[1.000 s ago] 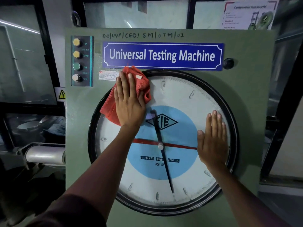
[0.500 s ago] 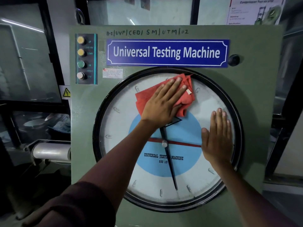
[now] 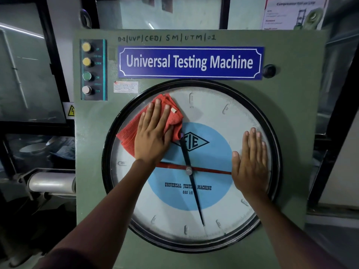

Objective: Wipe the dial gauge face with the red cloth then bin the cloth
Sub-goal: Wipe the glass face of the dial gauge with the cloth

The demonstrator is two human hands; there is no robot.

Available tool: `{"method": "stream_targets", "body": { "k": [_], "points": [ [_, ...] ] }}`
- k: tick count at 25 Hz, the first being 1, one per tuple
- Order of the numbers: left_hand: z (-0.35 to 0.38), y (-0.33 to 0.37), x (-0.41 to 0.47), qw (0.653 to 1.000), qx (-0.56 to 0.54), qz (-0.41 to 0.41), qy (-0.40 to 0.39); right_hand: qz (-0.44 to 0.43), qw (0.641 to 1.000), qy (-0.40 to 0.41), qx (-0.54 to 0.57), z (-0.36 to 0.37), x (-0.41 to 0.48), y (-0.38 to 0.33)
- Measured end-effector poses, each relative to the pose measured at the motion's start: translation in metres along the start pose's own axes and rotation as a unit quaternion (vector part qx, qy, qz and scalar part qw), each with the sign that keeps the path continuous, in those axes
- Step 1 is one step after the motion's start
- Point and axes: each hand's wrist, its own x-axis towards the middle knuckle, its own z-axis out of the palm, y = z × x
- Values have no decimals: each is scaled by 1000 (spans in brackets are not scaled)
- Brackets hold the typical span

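Note:
A large round dial gauge (image 3: 217, 117) with a black rim, white face and light-blue centre fills the green machine panel. My left hand (image 3: 153, 134) lies flat on a crumpled red cloth (image 3: 128, 134), pressing it against the upper left of the glass. The cloth sticks out beyond the fingers to the left and above. My right hand (image 3: 250, 164) rests flat and bare on the right side of the face, fingers pointing up. A black pointer and a red pointer cross at the dial's hub. No bin is in view.
Above the dial is a blue nameplate (image 3: 190, 62) reading "Universal Testing Machine". A button strip (image 3: 92, 69) with UP, DOWN, ON, OFF sits at the panel's upper left, a black knob (image 3: 269, 70) at upper right. A metal cylinder (image 3: 50, 182) juts out at left.
My left hand swept the red cloth from the upper left of the dial to the top centre, then back to the upper left. My right hand stayed flat on the right side.

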Motion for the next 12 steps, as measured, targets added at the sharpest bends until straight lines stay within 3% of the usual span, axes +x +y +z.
{"method": "stream_targets", "body": {
  "k": [4,8,12],
  "points": [
    [8,51,28,998,-18,52,-31,12,1000,-19,3,-2,1,-1],
    [25,114,33,974,-26,211,-73,13,1000,-20,-4,-1,1,1],
    [28,104,43,951,-2,303,-67,12,1000,-22,-1,-1,1,4]
  ]
}}
